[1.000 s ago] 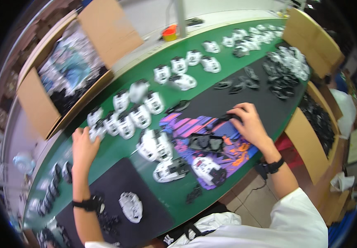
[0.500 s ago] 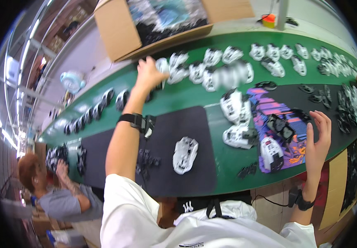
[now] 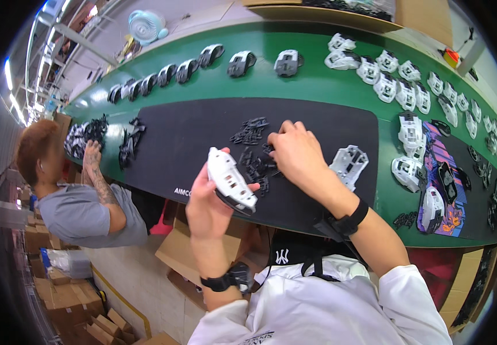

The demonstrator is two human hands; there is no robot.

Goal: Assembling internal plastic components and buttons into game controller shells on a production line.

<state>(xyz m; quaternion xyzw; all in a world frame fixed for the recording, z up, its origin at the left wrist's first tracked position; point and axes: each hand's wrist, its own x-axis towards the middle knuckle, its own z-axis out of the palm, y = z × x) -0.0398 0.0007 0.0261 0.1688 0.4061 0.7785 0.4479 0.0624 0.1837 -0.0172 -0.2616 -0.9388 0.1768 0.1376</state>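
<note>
My left hand (image 3: pixel 207 201) is closed round a white plastic shell shaped like a computer mouse (image 3: pixel 229 179), raised and tilted above the black mat (image 3: pixel 193 129). Black trim shows at the shell's lower end. My right hand (image 3: pixel 299 154) is bent over small black plastic parts (image 3: pixel 255 164) heaped on the mat, its fingertips drawn together among them; whatever they pinch is hidden. To the right of that hand, another white mouse shell (image 3: pixel 350 164) lies with its hollow side up. A further small heap of black parts (image 3: pixel 250 131) sits behind.
Black-and-white shells (image 3: pixel 186 71) stand in a row along the green table (image 3: pixel 311 43); white shells (image 3: pixel 385 86) cluster at right. A patterned mat (image 3: pixel 447 198) bears more. At left a co-worker (image 3: pixel 96 201) handles parts. An open carton (image 3: pixel 352 19) stands at the back.
The view has swung left. My left hand has come back from the far shells and now holds a white one. My right hand has moved from the right side to the black parts.
</note>
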